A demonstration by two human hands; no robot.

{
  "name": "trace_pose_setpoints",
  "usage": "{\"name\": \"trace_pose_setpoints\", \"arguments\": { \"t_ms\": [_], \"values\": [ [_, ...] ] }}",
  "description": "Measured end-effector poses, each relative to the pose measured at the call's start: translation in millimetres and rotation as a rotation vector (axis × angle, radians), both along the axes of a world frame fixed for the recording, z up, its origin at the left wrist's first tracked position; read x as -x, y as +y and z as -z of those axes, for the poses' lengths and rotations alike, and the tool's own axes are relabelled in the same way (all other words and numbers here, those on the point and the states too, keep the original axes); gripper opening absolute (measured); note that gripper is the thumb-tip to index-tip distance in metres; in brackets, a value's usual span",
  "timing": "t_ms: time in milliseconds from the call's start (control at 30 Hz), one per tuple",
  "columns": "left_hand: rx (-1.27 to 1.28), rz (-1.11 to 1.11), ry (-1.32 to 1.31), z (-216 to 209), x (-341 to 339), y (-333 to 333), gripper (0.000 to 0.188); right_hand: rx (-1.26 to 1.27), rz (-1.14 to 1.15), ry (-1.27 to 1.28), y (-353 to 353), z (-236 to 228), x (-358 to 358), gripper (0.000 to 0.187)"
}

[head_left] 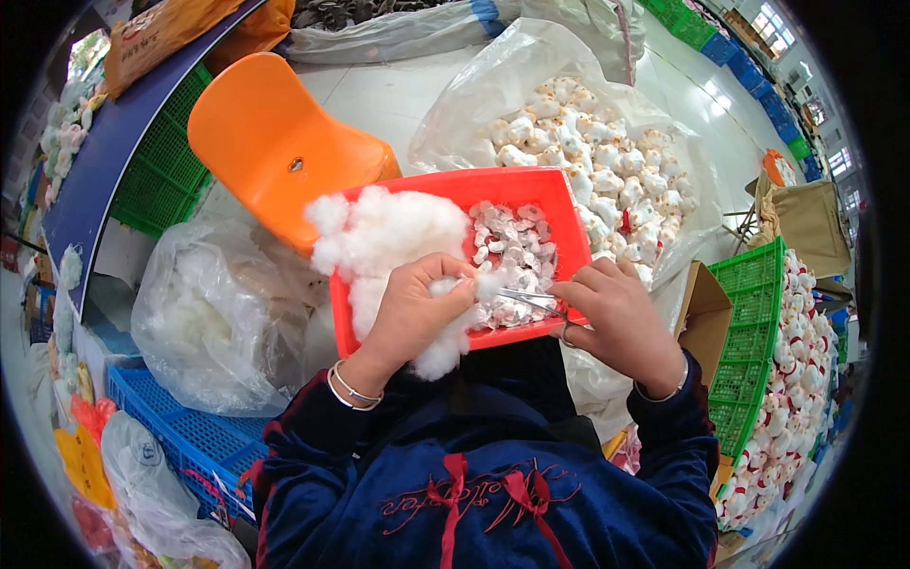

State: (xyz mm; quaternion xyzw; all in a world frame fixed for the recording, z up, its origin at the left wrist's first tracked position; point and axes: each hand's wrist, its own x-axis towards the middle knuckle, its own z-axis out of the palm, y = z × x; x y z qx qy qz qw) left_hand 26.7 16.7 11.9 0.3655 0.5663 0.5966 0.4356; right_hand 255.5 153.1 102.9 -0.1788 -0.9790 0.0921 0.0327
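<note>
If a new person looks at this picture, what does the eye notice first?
First the red tray at centre, with white stuffing heaped in its left half and small unstuffed toys in its right. Over its near edge, the left hand grips a fluffy piece while the right hand holds metal tweezers. An orange chair stands behind, upper left.

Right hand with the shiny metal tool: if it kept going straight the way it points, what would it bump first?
Probably the white stuffing gripped in the left hand: the right hand aims its metal tool leftward at it. Depth is unclear.
</note>
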Motion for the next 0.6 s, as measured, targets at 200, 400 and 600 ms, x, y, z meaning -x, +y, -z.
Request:
{"name": "trace_pose_setpoints", "arguments": {
  "t_ms": [200,400,600],
  "values": [
    [-0.100,-0.048,0.280,-16,-5,-5,0.012,0.101,0.004,0.089,4,-22,-2,0.056],
    [-0.069,-0.103,0.165,-8,-2,-5,0.015,0.021,0.029,-0.019,9,-7,-6,0.042],
    [-0.006,-0.035,0.089,-9,0,-2,0.013,0.073,-0.001,-0.026,5,-2,4,0.035]
  ]
}}
